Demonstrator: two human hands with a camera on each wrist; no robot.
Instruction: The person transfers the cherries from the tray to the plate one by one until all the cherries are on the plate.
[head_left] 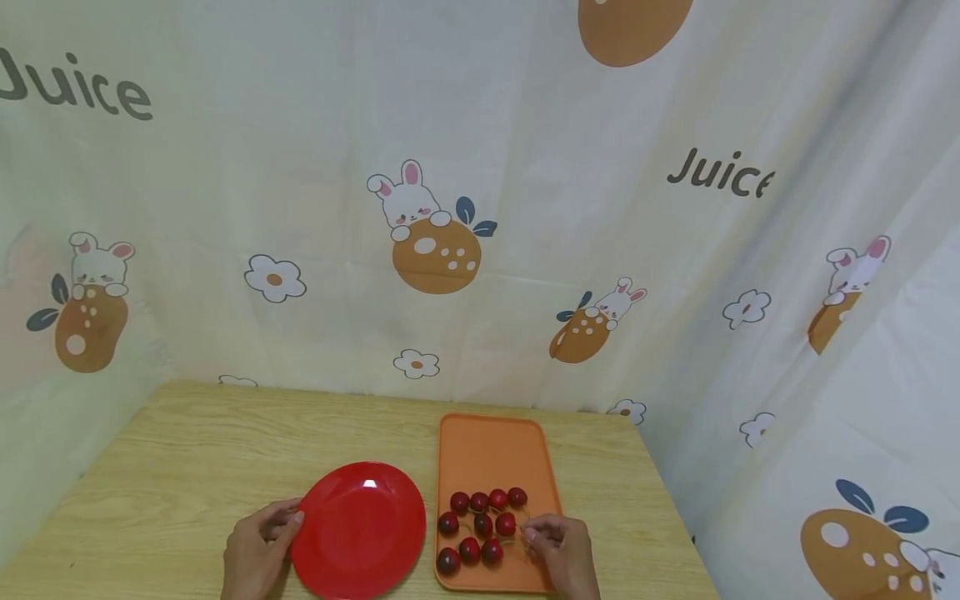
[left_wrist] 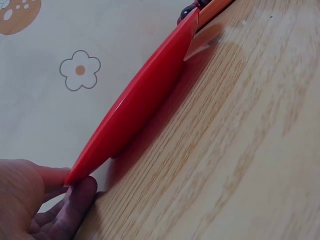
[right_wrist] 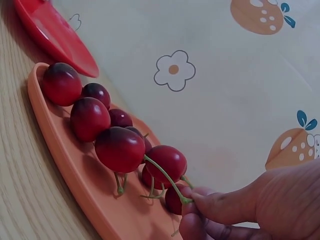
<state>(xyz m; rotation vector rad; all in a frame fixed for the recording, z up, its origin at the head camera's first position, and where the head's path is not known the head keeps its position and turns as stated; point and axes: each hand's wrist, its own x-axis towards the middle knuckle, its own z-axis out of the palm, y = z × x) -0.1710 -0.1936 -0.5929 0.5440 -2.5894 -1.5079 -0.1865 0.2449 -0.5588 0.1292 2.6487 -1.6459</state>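
Note:
My left hand point(head_left: 258, 546) grips the left rim of a round red plate point(head_left: 360, 529), thumb on top and fingers underneath. In the left wrist view the plate point(left_wrist: 135, 100) appears edge-on, close over the wooden surface. On an orange tray point(head_left: 491, 454), several dark red cherries point(head_left: 483, 525) sit in rough rows toward its near half. At the tray's right side my right hand point(head_left: 561, 554) pinches the end of a green stem point(right_wrist: 167, 172) between thumb and fingertips. That stem runs to a large cherry point(right_wrist: 120, 149) among the others.
Both the plate and the tray stand on a light wooden table point(head_left: 225, 450), the plate just left of the tray. Behind and to the right hangs a pale curtain point(head_left: 300, 167) printed with rabbits, fruit and flowers, meeting the table's back edge.

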